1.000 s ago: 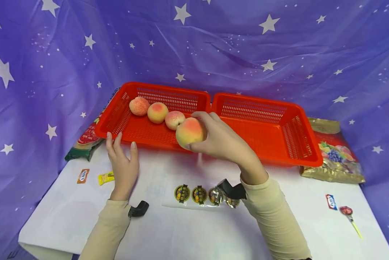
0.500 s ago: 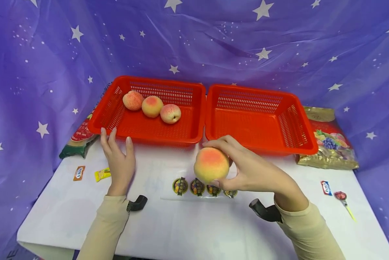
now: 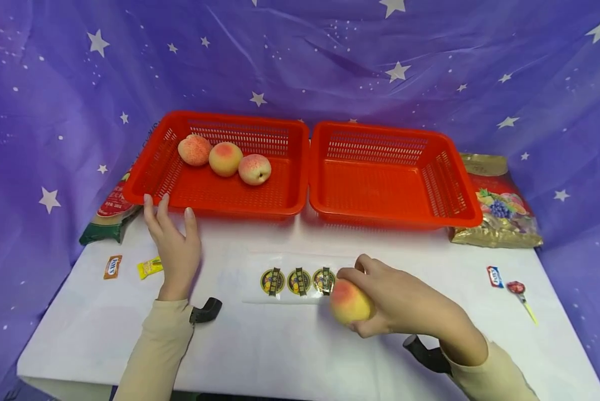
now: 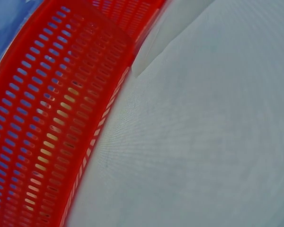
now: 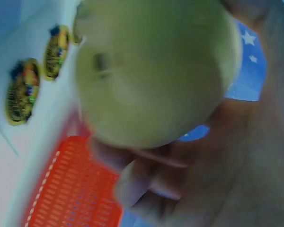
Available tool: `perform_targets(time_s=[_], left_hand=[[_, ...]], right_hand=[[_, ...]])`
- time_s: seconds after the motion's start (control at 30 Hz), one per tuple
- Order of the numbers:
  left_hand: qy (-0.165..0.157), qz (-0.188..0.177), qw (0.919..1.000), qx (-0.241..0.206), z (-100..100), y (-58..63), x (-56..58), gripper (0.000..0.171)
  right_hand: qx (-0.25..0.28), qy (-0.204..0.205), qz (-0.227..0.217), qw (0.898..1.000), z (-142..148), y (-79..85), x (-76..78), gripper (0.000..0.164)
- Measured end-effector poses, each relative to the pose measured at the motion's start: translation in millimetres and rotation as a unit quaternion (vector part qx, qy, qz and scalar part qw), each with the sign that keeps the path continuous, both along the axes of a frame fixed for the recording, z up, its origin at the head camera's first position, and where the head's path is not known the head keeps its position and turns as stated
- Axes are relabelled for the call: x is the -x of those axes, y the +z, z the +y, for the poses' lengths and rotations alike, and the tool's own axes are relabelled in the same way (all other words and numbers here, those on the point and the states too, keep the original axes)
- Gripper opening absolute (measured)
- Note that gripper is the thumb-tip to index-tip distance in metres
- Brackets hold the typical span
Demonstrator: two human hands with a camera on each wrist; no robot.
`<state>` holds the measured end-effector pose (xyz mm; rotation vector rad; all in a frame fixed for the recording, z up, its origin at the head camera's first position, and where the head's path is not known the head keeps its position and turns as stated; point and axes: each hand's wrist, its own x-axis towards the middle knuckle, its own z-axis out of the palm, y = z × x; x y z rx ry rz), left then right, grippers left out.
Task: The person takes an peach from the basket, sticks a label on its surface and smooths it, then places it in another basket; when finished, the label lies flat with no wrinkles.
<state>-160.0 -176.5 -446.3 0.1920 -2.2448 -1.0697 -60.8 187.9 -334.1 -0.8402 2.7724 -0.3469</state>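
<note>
My right hand [image 3: 397,301] grips a yellow and pink peach [image 3: 350,303] near the front middle of the table, by the right end of a clear strip with round black and gold stickers [image 3: 298,282]. In the right wrist view the peach [image 5: 156,71] fills the upper middle, with fingers curled round it. My left hand [image 3: 176,250] has its fingers spread, fingertips at the front rim of the left red basket [image 3: 219,209]. Inside that basket three peaches [image 3: 225,159] lie in a row. The left wrist view shows the basket's slotted wall [image 4: 52,123] but no hand.
A second red basket [image 3: 375,217] stands beside the first on the right. Snack bags lie at both outer sides, one green and red [image 3: 104,223], one gold and red [image 3: 500,217]. Small candies [image 3: 112,267] and a lollipop [image 3: 516,288] lie on the white table [image 3: 279,356].
My right hand has carried the peach out from over the left basket, toward the front right, down by the sticker strip. The left hand stays at the basket rim. The head view has shifted slightly.
</note>
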Motion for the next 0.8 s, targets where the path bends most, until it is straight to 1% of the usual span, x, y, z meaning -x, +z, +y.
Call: perform_targets(time_s=[0.17, 0.3, 0.43, 0.57, 0.67, 0.8], left_hand=[[-0.001, -0.008, 1.0000, -0.005, -1.9, 1.6, 0.2, 0.055], [-0.007, -0.013, 0.9999, -0.004, -0.7, 1.1, 0.8, 0.055], [-0.004, -0.008, 1.0000, 0.000, -0.7, 1.0, 1.8, 0.054], [-0.002, -0.007, 1.0000, 0.003, -1.2, 1.2, 2.8, 0.053], [-0.003, -0.011, 0.9999, 0.003, -1.2, 1.5, 2.8, 0.053], [-0.007, -0.016, 0.9998, 0.003, -0.4, 2.1, 2.0, 0.054]], right_hand=[[-0.066, -0.011, -0.014, 0.998, 5.0, -12.6, -11.7, 0.058], [-0.086, -0.025, -0.025, 0.996, 4.7, -21.0, -16.9, 0.061], [-0.089, -0.023, 0.000, 0.996, 2.1, -28.2, -19.1, 0.063], [-0.086, -0.007, 0.056, 0.995, -0.4, -35.7, -20.7, 0.065], [-0.077, 0.000, 0.087, 0.993, -1.9, -41.7, -20.9, 0.064], [-0.068, 0.000, 0.088, 0.994, -1.7, -46.2, -20.9, 0.067]])
